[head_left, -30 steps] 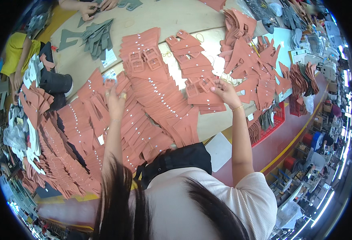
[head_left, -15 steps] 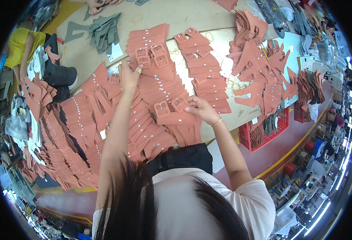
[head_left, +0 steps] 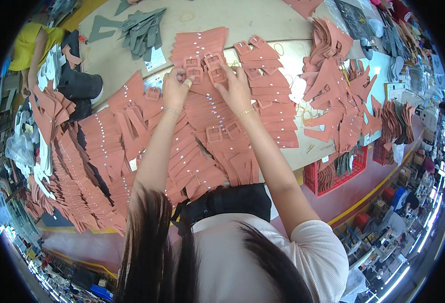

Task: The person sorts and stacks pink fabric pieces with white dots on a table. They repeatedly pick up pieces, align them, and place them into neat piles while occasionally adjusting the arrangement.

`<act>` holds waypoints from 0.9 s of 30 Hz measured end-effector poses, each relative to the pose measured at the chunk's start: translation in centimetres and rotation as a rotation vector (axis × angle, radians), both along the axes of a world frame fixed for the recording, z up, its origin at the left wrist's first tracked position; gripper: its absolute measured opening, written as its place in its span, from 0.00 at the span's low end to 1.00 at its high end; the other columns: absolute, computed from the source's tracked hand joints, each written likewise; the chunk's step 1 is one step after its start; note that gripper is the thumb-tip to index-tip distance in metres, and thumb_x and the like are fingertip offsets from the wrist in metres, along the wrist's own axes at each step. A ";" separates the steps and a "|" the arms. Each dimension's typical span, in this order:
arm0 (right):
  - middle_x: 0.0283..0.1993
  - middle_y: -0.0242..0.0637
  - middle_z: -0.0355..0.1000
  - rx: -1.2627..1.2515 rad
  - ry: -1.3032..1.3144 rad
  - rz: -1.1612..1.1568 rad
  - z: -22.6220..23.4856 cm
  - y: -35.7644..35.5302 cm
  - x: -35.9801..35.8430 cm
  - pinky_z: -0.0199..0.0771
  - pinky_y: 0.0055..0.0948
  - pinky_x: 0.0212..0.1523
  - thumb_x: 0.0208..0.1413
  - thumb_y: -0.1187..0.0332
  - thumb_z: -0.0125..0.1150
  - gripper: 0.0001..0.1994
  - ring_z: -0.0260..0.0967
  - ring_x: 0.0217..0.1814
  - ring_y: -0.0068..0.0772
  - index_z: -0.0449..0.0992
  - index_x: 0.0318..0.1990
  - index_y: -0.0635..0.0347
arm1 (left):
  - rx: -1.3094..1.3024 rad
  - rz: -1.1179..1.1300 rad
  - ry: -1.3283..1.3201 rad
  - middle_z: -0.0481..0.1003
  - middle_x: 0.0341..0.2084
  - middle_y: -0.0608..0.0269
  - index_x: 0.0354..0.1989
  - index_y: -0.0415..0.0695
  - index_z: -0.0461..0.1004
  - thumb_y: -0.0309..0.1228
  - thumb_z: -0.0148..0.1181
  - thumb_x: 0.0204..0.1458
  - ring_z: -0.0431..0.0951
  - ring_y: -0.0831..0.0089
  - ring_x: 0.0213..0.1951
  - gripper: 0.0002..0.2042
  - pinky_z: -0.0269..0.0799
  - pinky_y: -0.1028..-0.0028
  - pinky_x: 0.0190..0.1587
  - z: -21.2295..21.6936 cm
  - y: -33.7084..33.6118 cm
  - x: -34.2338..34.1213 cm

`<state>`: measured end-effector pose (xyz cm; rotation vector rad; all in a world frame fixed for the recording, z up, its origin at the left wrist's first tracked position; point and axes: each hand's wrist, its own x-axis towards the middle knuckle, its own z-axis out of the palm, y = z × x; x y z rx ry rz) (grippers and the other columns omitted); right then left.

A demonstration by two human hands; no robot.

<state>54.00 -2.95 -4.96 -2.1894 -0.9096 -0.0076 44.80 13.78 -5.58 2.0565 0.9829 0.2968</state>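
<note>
Buckles [head_left: 194, 75] sit on coral pieces [head_left: 210, 103] on the worktop [head_left: 253, 19], left hand [head_left: 176, 91] and right hand [head_left: 237, 92] at their edges; whether either grip holds, I cannot tell. Beyond: grey-green pieces [head_left: 144, 33], a red crate [head_left: 311, 177], a yellow-shirted person [head_left: 34, 46].

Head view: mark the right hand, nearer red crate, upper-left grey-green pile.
Right hand [head_left: 236, 93], head view: middle of hand.
Nearer red crate [head_left: 310, 178], head view: left wall.
Grey-green pile [head_left: 142, 33], head view: middle.

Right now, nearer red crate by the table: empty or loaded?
Loaded: salmon pieces and grey pieces show inside the nearer red crate. How full, I can't tell.
</note>
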 end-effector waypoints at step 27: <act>0.47 0.45 0.65 -0.160 0.247 0.153 0.7 -7.0 -1.9 0.65 0.40 0.52 0.45 0.69 0.67 0.22 0.64 0.51 0.50 0.71 0.50 0.57 | -0.332 0.025 -0.071 0.77 0.35 0.56 0.48 0.34 0.72 0.35 0.65 0.48 0.76 0.72 0.36 0.21 0.71 0.74 0.40 -2.5 3.0 0.2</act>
